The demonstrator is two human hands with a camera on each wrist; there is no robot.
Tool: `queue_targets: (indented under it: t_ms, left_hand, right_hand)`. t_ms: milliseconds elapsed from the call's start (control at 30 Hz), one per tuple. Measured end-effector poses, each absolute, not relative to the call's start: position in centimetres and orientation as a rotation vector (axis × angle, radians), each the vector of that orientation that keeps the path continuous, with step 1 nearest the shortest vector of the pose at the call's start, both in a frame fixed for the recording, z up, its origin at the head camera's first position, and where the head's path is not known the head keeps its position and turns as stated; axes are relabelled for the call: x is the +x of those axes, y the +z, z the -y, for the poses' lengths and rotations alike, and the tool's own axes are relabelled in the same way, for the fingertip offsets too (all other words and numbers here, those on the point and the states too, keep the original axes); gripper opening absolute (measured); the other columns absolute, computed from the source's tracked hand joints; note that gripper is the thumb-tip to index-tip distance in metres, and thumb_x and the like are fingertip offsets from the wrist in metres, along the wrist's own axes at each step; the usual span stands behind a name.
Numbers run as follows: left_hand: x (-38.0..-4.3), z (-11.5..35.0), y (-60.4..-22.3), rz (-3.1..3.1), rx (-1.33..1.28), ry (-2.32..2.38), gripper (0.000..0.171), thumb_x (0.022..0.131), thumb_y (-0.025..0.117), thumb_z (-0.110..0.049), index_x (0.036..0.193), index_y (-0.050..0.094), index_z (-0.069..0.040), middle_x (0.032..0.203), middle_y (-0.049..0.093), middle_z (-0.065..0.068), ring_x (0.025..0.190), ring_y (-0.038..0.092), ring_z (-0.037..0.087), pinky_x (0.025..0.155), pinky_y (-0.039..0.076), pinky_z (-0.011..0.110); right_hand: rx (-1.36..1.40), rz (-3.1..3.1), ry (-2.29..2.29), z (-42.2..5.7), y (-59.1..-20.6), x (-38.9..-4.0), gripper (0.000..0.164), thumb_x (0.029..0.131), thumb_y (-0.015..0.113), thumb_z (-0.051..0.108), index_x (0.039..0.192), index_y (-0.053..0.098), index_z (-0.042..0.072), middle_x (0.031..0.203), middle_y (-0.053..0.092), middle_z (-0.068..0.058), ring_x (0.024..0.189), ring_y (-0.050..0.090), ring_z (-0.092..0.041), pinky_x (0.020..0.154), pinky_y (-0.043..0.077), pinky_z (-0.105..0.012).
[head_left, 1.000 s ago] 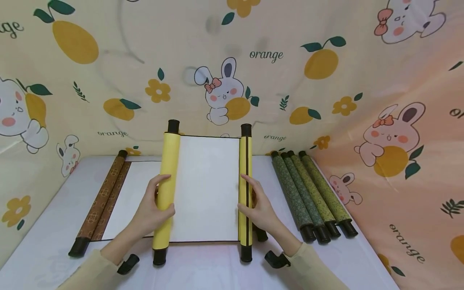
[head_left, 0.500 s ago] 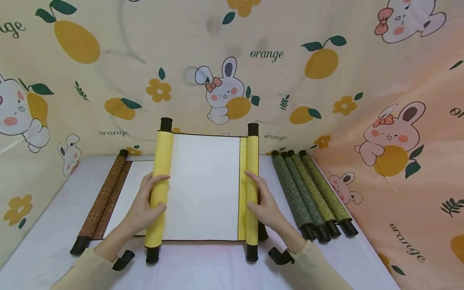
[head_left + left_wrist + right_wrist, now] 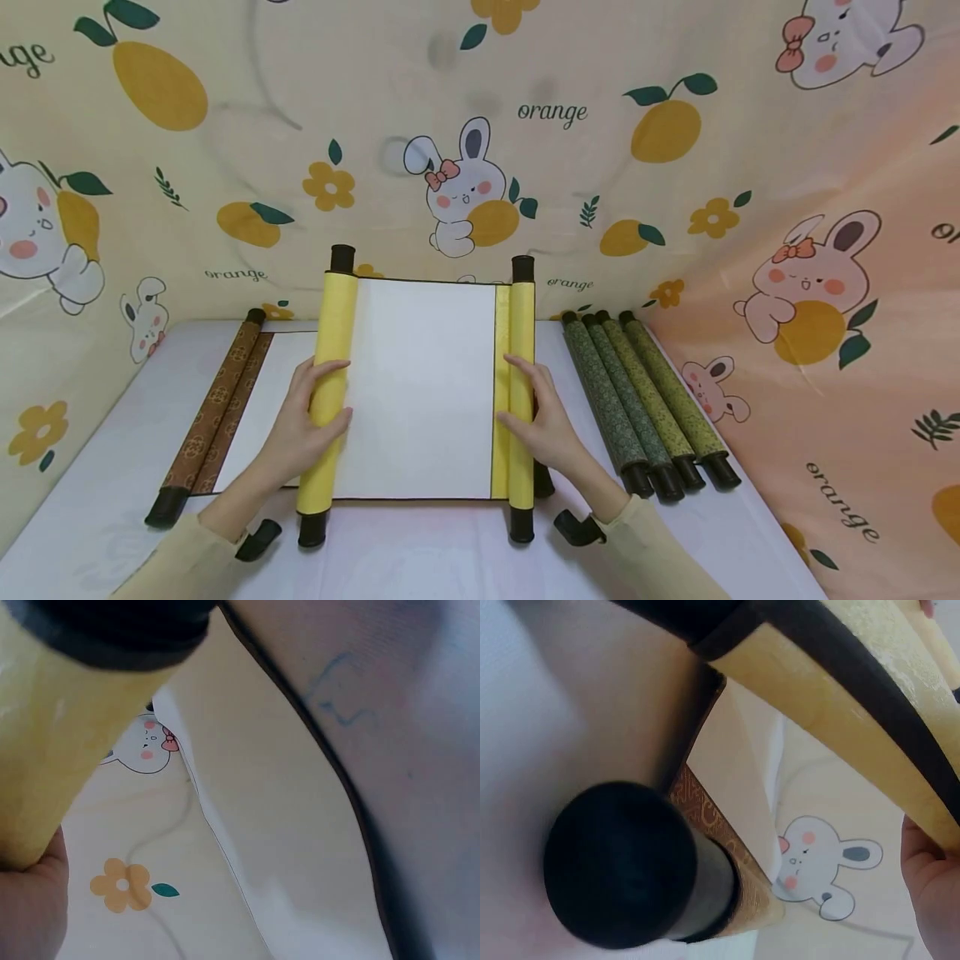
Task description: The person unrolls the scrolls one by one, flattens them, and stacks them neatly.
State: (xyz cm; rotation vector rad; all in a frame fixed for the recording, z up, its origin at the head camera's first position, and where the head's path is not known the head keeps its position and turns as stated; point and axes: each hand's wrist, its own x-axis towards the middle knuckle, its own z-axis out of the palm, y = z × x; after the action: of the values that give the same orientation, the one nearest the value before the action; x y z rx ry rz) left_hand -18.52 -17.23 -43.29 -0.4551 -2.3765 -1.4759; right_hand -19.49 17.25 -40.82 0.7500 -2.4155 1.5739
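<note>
A yellow hanging scroll (image 3: 423, 392) is held up above the table, partly unrolled, its white sheet blank between two rollers with black end knobs. My left hand (image 3: 303, 421) grips the left roller (image 3: 327, 400), thumb and fingers curled around it. Around the right roller (image 3: 522, 383) my right hand (image 3: 549, 425) is curled in the same way, its thumb reaching over the yellow border strip. Behind it a brown-patterned scroll (image 3: 217, 408) lies spread on the table, mostly covered. Its near black knob (image 3: 622, 862) shows large in the right wrist view.
Several rolled green and olive scrolls (image 3: 648, 400) lie side by side at the right of the white table (image 3: 420, 558). A printed cloth (image 3: 360, 100) with rabbits and oranges hangs behind and at the sides. Black wrist-camera pieces (image 3: 258, 540) sit by the sleeves.
Both hands have moved apart, drawing the yellow scroll's rollers wider and exposing the yellow strip beside the right roller. In the last half second only small shifts show, chiefly the right thumb moving left.
</note>
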Motion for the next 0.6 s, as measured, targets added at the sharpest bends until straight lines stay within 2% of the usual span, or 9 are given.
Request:
queue_targets:
  t_ms: [133,300,400,600]
  left_hand:
    - [-17.4,17.0,-41.7,2.372,-0.458,-1.452,0.067,0.078,0.066,0.012,0.136,0.043,-0.009,0.138,0.034,0.014,0.091,0.044,0.020,0.067,0.045,0.029]
    - [-16.9,17.3,-40.6,2.399,-0.450,-1.401,0.067,0.078,0.066,0.011,0.137,0.042,-0.010,0.134,0.038,0.015,0.089,0.046,0.021,0.065,0.047,0.029]
    - [-16.9,17.6,-40.4,2.397,-0.462,-1.380,0.069,0.077,0.066,0.012,0.138,0.042,-0.009,0.136,0.035,0.017,0.093,0.046,0.021,0.068,0.048,0.028]
    - [-17.0,18.2,-40.4,2.396,-0.474,-1.370,0.069,0.075,0.064,0.014,0.138,0.045,-0.008,0.140,0.031,0.020,0.098,0.043,0.019,0.070,0.046,0.027]
  right_hand:
    - [0.765,2.428,1.556,-18.0,-42.1,-20.2,0.077,0.082,0.069,-0.003,0.146,0.034,0.021,0.133,0.037,-0.011,0.100,0.049,-0.026,0.074,0.051,-0.033]
    - [0.770,2.447,1.531,-18.8,-43.3,-21.2,0.079,0.081,0.073,0.006,0.145,0.034,0.031,0.134,0.036,-0.006,0.100,0.050,-0.023,0.072,0.052,-0.032]
    - [0.761,2.453,1.532,-18.8,-42.9,-21.0,0.079,0.081,0.072,0.004,0.146,0.034,0.029,0.136,0.033,-0.008,0.104,0.049,-0.025,0.074,0.052,-0.033]
    - [0.750,2.475,1.550,-18.2,-40.3,-19.5,0.076,0.080,0.067,-0.008,0.146,0.034,0.012,0.136,0.031,-0.016,0.106,0.048,-0.029,0.076,0.051,-0.039]
